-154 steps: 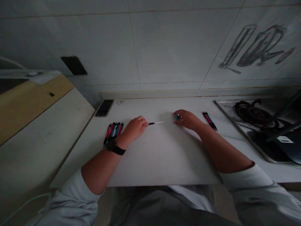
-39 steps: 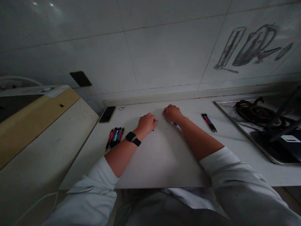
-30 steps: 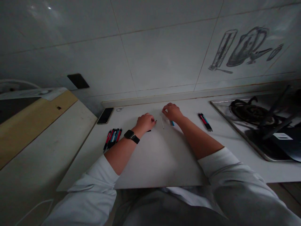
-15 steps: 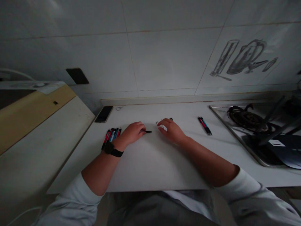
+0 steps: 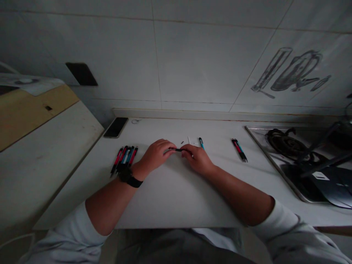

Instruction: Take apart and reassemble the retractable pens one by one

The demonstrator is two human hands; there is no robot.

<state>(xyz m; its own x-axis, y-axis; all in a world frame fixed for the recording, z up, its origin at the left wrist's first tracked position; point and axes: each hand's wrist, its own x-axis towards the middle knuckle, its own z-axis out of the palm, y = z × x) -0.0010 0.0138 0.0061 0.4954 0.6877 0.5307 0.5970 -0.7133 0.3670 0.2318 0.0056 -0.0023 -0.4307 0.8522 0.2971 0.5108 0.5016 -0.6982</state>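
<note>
Pen part [image 5: 178,149], black and too dim to make out fully, is pinched at either end by the fingers of left hand [image 5: 157,154] and right hand [image 5: 200,160] over the desk [image 5: 170,200], likely for steadiness. White stick [image 5: 189,139], dark bit [image 5: 182,142] and blue tube [image 5: 201,143] lie just beyond, handily close.

Slim, dark pen part [image 5: 178,149], nearly level, bridges left hand [image 5: 157,154] and right hand [image 5: 198,159]. Ends partly hidden in each grip; middle shows.

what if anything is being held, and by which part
A slim black piece: the left hand holds one end, the right hand the other.
</note>
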